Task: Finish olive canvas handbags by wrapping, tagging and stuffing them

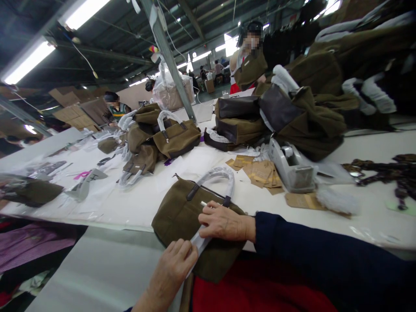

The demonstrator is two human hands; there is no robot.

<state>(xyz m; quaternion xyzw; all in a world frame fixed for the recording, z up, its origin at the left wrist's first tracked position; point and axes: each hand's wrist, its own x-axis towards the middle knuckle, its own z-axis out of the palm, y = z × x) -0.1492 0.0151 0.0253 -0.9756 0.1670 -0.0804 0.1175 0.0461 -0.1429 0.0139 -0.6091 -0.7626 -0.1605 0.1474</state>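
Observation:
An olive-green bag (177, 208) lies at the near edge of the white table, partly over the edge. Its far handle (224, 173) is wrapped in white material and arches up from dark tabs. White wrapping (200, 243) covers the near handle, which crosses the bag's front. My left hand (177, 262) is closed around the lower part of this wrapped handle. Higher on the same handle, my right hand (221, 222) has its fingers curled onto the wrapping, over the bag's front. A small white tip shows beside the right index finger.
Behind the bag are a tape dispenser (292, 167), brown paper tags (263, 173) and piled olive bags (240, 121). Dark chains (383, 169) lie at the right. The table's near edge (107, 226) runs left. Two people work across the table.

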